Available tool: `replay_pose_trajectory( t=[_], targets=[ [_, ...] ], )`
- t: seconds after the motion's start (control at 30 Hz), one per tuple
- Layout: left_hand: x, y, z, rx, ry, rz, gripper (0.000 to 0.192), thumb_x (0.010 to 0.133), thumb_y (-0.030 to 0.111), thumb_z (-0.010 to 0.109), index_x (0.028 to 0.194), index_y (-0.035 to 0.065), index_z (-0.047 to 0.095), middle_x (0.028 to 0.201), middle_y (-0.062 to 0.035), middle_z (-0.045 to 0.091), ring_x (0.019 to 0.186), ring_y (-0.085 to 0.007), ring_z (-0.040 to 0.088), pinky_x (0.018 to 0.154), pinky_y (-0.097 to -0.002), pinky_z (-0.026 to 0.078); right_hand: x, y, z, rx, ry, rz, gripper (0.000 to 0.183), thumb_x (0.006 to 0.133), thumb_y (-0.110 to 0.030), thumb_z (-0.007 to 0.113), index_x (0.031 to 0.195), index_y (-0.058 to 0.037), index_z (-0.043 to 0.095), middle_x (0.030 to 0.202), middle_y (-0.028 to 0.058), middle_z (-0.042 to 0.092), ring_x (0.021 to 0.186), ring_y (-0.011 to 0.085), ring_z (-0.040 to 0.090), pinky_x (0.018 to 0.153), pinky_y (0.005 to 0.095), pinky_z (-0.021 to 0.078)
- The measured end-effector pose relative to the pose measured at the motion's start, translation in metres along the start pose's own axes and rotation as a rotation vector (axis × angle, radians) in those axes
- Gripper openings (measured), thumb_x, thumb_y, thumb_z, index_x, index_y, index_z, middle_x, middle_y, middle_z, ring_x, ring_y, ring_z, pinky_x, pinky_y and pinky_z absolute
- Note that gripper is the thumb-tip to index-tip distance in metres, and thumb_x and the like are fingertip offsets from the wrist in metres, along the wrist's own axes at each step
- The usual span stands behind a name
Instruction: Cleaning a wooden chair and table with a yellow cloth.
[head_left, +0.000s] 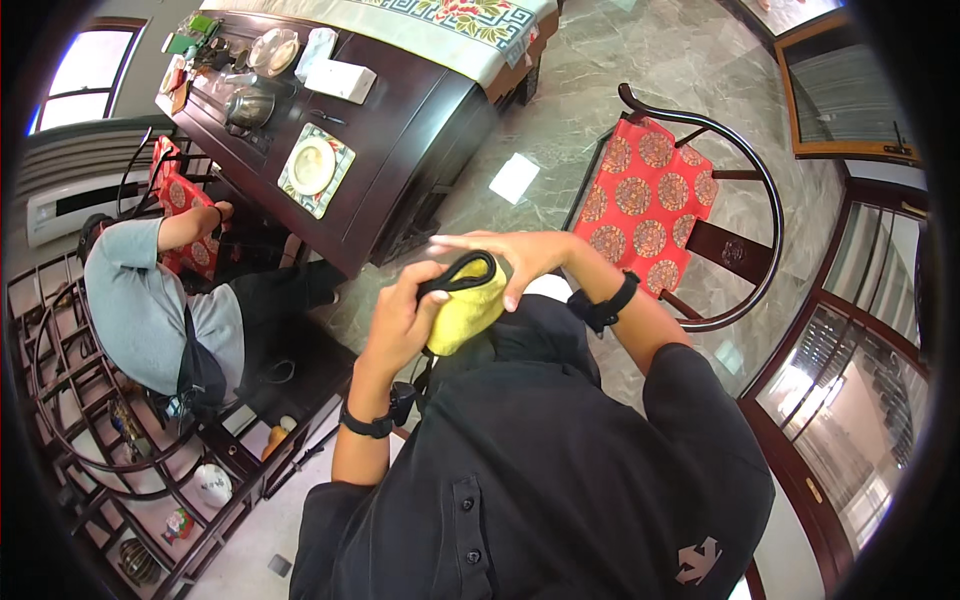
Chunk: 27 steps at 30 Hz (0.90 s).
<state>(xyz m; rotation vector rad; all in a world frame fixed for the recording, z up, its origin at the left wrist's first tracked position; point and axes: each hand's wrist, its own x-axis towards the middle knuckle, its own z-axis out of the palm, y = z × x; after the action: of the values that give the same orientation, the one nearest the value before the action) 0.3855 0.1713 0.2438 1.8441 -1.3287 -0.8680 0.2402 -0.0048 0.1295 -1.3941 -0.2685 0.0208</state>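
A folded yellow cloth (469, 315) with a black edging is held up in front of my chest. My left hand (401, 319) grips its left side, thumb in front beside the looped black edge. On the other side, my right hand (529, 255) is on the cloth, its thumb pointing down along the right edge and its fingers reaching across behind the top. The fold partly hides those fingers. Each wrist wears a black band, and the cloth touches no furniture.
At the left, another person (150, 300) in a grey shirt bends beside a red-covered chair. The dark wooden table (405, 90) bears a plate (311, 166), a metal pot (251, 109) and a white box (340, 81). A curved-back armchair (731, 247) stands right. Display shelving (97, 472) holds ornaments.
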Motion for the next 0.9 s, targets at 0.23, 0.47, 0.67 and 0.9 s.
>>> replay_pose_trajectory(
  t=[0.23, 0.47, 0.67, 0.9],
  targets=[
    [-0.016, -0.083, 0.051, 0.083, 0.042, -0.737, 0.030, 0.100, 0.033, 0.045, 0.098, 0.0030, 0.051, 0.084, -0.0206, 0.062, 0.078, -0.0381, 0.064, 0.068, -0.0446, 0.046, -0.021, 0.082, 0.015, 0.226, 0.134, 0.541, 0.039, 0.087, -0.030, 0.070, 0.113, -0.0011, 0.063, 0.096, 0.0064, 0.070, 0.091, 0.0157, 0.065, 0.082, 0.0337, 0.0510],
    [-0.147, -0.205, 0.080, 0.596, -0.889, -0.718, 0.044, 0.094, 0.045, 0.046, 0.098, 0.0058, 0.065, 0.101, -0.0214, 0.066, 0.095, -0.0401, 0.061, 0.080, -0.0489, 0.047, -0.076, 0.133, 0.044, -0.543, 0.261, 1.161, 0.078, 0.064, -0.071, 0.067, 0.104, -0.0039, 0.068, 0.104, 0.0145, 0.070, 0.094, 0.0343, 0.067, 0.079, 0.0431, 0.0527],
    [-0.186, -0.220, 0.054, 0.117, -1.049, -0.541, 0.020, 0.086, 0.025, 0.060, 0.091, 0.0064, 0.067, 0.091, -0.0147, 0.068, 0.087, -0.0309, 0.064, 0.075, -0.0407, 0.049, -0.150, 0.193, 0.097, -0.264, -0.032, 1.120, 0.074, 0.065, -0.069, 0.068, 0.092, 0.0003, 0.073, 0.095, 0.0226, 0.069, 0.088, 0.0355, 0.067, 0.076, 0.0447, 0.0514],
    [-0.195, -0.258, 0.054, -0.141, -1.112, -0.574, 0.018, 0.077, 0.016, 0.064, 0.093, 0.0082, 0.068, 0.091, -0.0162, 0.069, 0.087, -0.0307, 0.066, 0.079, -0.0392, 0.050, -0.127, 0.098, 0.093, 0.125, -0.147, 1.010, 0.060, 0.082, -0.061, 0.063, 0.093, -0.0022, 0.069, 0.088, 0.0196, 0.069, 0.081, 0.0328, 0.064, 0.073, 0.0380, 0.0506]
  ],
)
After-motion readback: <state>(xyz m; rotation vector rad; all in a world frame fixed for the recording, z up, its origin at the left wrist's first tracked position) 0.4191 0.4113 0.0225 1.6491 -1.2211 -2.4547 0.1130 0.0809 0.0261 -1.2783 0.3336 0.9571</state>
